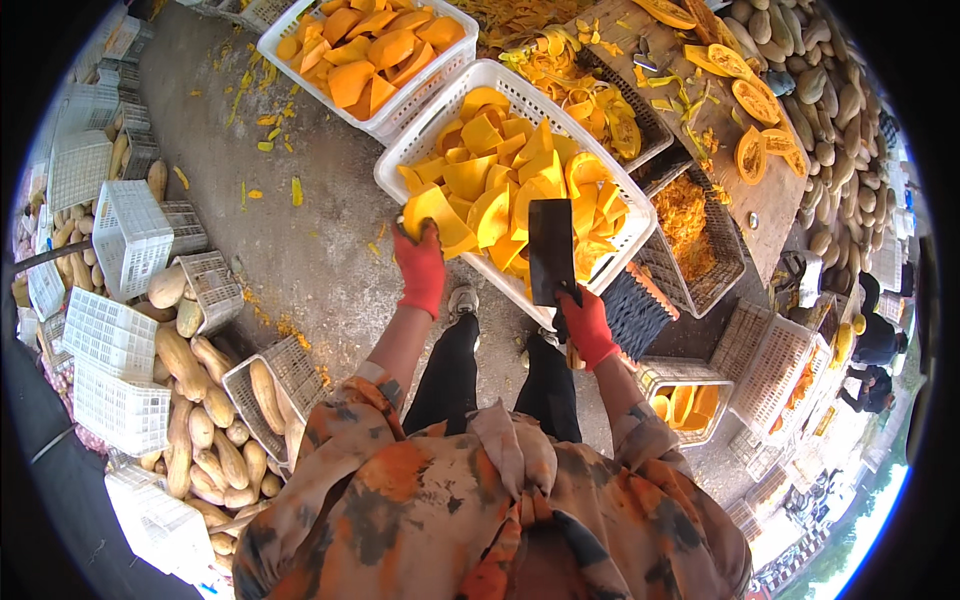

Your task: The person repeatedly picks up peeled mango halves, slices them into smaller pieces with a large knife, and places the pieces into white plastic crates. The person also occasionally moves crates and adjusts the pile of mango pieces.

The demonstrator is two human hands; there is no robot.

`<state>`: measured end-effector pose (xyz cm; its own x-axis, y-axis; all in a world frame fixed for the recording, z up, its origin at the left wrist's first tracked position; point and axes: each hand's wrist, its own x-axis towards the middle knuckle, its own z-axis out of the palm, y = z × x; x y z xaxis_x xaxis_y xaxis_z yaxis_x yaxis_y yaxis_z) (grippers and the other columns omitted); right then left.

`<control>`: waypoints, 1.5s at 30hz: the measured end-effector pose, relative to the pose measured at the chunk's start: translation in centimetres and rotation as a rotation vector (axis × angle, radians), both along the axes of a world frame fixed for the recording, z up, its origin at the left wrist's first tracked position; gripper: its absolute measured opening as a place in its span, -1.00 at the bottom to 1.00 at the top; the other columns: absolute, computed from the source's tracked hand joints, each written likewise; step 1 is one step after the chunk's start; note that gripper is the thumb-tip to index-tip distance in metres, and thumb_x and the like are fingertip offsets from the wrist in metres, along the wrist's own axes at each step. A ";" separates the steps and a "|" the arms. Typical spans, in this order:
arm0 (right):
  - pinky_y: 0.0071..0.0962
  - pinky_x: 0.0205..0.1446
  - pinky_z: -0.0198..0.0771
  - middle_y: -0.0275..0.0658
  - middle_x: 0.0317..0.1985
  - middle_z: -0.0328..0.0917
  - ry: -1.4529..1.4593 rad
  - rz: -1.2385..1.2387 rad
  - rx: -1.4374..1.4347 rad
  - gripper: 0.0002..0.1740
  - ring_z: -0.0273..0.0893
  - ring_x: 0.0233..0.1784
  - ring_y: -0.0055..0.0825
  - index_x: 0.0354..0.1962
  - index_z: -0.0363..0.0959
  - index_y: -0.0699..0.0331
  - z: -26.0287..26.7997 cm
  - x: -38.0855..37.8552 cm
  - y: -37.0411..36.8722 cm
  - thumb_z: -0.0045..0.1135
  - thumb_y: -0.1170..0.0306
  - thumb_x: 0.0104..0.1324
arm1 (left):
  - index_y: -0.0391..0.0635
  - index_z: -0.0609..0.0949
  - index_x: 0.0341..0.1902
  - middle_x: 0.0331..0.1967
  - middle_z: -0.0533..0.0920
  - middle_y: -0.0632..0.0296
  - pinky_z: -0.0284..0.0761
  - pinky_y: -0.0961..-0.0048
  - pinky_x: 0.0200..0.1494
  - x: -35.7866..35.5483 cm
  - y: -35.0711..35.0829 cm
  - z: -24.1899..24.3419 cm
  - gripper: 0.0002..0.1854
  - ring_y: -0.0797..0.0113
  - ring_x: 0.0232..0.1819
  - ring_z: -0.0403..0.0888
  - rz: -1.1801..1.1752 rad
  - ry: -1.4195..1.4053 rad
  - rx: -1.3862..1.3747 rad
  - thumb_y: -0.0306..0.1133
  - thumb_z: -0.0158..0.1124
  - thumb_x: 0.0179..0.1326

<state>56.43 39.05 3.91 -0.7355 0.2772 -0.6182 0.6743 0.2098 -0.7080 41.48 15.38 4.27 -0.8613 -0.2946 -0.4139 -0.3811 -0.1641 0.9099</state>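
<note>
My left hand (421, 270), in a red glove, grips a large piece of peeled pumpkin (433, 219) at the near left corner of a white plastic crate (409, 184). Cut orange pumpkin chunks (499, 169) are heaped inside that crate. My right hand (589, 326), gloved in red as well, is closed around the handle of a cleaver (551, 244). Its broad dark blade points away from me, above the crate's near right part, and hides some chunks. I cannot tell whether the blade touches them.
Another crate of pumpkin chunks (375, 56) stands beyond, to the left. Peelings fill a dark crate (664, 139); pulp fills another crate (739, 270). Halved pumpkins (754, 101) lie on a wooden board (776, 202). A woven stool (637, 311) is right of my legs. Whole pumpkins (217, 457) and crates lie left.
</note>
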 end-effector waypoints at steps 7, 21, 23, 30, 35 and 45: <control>-0.32 -0.25 0.39 0.04 -0.38 0.59 -0.104 -0.271 -0.001 -0.60 0.53 -0.36 -0.38 -0.17 0.50 0.41 1.9 8.8 0.7 0.02 0.19 0.32 | -0.15 0.34 0.32 0.17 0.42 -0.16 0.41 0.13 0.18 -11.1 -2.6 -7.7 -0.37 -0.12 0.16 0.44 -0.499 0.636 -1.155 -0.31 0.27 0.17; -0.42 -0.33 0.45 -0.22 -0.44 0.60 -0.487 -0.740 -0.293 -0.64 0.54 -0.45 -0.51 -0.06 0.50 0.28 4.2 21.9 -7.2 0.06 0.20 0.33 | 0.01 0.32 0.41 0.38 0.17 -0.34 0.07 0.00 0.40 -1.8 7.4 -9.8 -0.21 -0.33 0.32 0.20 -1.095 0.737 -1.486 0.04 0.28 0.13; -0.40 -0.34 0.46 -0.25 -0.46 0.60 -0.457 -0.766 -0.365 -0.66 0.55 -0.47 -0.50 -0.09 0.52 0.26 3.2 23.2 -7.3 0.07 0.20 0.32 | 0.09 0.32 0.41 0.39 0.14 -0.34 0.14 -0.02 0.36 -2.0 7.6 -10.4 -0.21 -0.35 0.30 0.21 -1.110 0.741 -1.553 0.02 0.31 0.10; -0.43 -0.46 0.39 -0.27 -0.53 0.55 -0.312 -0.786 -0.458 -0.69 0.48 -0.53 -0.54 -0.15 0.52 0.25 -1.1 31.9 -3.3 0.08 0.19 0.33 | 0.06 0.27 0.45 0.38 0.22 -0.27 0.19 0.01 0.31 -3.8 8.2 -12.4 -0.23 -0.23 0.31 0.26 -1.208 0.814 -1.382 -0.12 0.28 0.15; -0.38 -0.42 0.41 -0.22 -0.53 0.56 -0.275 -0.729 -0.512 -0.69 0.52 -0.54 -0.45 -0.16 0.52 0.25 -5.5 40.4 2.2 0.06 0.19 0.33 | -0.23 0.35 0.34 0.27 0.41 -0.17 0.31 0.06 0.26 1.9 18.3 -4.5 -0.35 -0.17 0.22 0.38 -1.177 0.641 -1.853 -0.27 0.22 0.18; -0.15 -0.13 0.45 0.05 -0.32 0.59 -0.202 -0.695 -0.468 -0.58 0.58 -0.18 0.01 -0.24 0.53 0.25 -13.3 51.8 5.5 0.08 0.04 0.23 | -0.17 0.47 0.23 -0.05 0.63 0.15 0.47 0.47 0.02 56.3 50.5 -23.6 -0.50 0.44 -0.06 0.58 -1.979 0.161 -0.228 -0.42 0.27 0.19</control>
<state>108.26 44.58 -9.42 -0.3572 0.3079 -0.8818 0.6638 -0.5805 -0.4716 97.74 65.83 -19.32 -0.0163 0.9105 -0.4131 0.2176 0.4065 0.8873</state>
